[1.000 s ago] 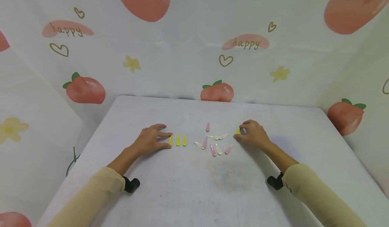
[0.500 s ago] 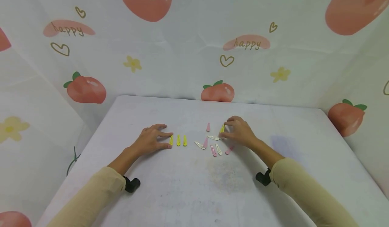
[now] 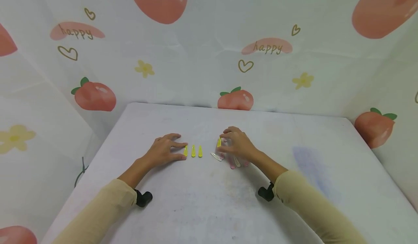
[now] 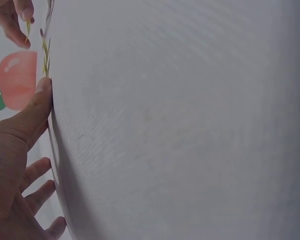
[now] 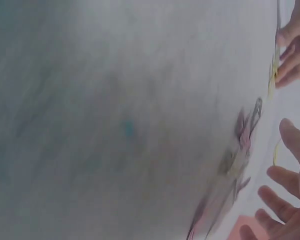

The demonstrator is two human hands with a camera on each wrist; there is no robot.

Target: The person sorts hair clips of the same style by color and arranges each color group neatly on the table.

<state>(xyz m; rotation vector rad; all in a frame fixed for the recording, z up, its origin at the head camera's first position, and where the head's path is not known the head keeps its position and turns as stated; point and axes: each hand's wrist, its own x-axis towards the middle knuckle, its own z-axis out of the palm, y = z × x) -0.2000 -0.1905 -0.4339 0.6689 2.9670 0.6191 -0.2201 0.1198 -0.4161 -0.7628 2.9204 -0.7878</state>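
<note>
Holds a yellow clip (image 3: 219,142) up off the surface (image 3: 183,207) in the right hand (image 3: 237,145).
Pinches it end to end, thumb and first finger a little apart, right beside and above some pink clips (image 3: 232,166) and white clips (image 3: 217,157), partly hidden under the hand. Pinches the end clip (image 3: 185,151) too, flat on the surface, with the left hand (image 3: 161,151): thumb at the near tip, first finger at the far tip, other fingers loose. Has two more yellow clips (image 3: 193,151) just to the right, side by side.
</note>
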